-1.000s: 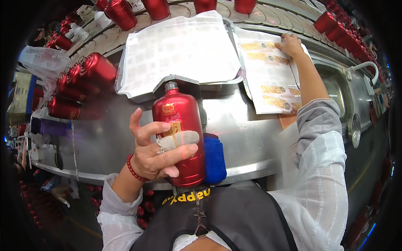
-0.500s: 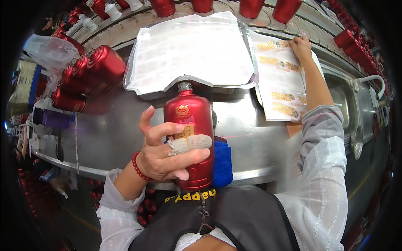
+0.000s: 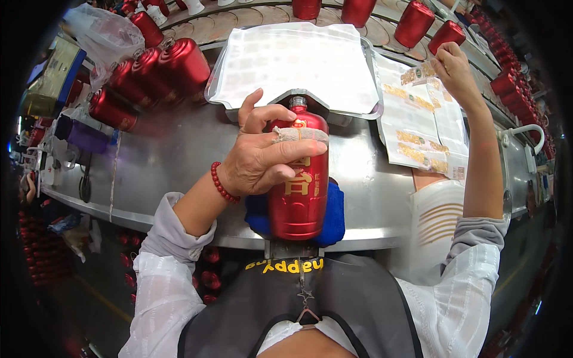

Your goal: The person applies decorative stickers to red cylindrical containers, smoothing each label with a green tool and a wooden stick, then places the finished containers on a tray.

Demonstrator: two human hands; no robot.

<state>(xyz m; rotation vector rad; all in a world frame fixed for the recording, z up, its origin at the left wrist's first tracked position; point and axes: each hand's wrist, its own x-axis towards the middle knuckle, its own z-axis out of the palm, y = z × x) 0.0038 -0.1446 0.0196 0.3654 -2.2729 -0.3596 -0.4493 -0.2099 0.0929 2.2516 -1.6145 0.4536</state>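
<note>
The room curves away dark at the edges: a grey floor (image 3: 525,268) with a faint yellow line to the right, and many red bottles massed along the right side (image 3: 514,92). A steel worktop (image 3: 370,170) spans the view, bare and shiny in the middle, and more red bottles show below its near edge. Along its far side runs a conveyor (image 3: 256,18) of overlapping plates, with red bottles standing on it.

At the centre back, a tray (image 3: 376,80) carries a blank-looking white sheet (image 3: 298,68). To its right lie label sheets (image 3: 399,123) with gold print; beyond them rises a curved white tap (image 3: 526,127). A clear plastic bag (image 3: 110,36) lies at the far left, near a group of red bottles (image 3: 184,65).

In front of the tray, the nearest bottle (image 3: 298,221) has its neck at a dark metal bracket (image 3: 314,102) and its base toward the person, with a blue cloth (image 3: 335,215) showing on both sides. The left hand (image 3: 262,156) holds this bottle, fingers across its front; the right hand (image 3: 456,71) pinches a gold-printed strip (image 3: 416,74) above the sheets. One left finger wears a cloth cover (image 3: 298,135); a beaded red bracelet (image 3: 222,184) circles the wrist.
</note>
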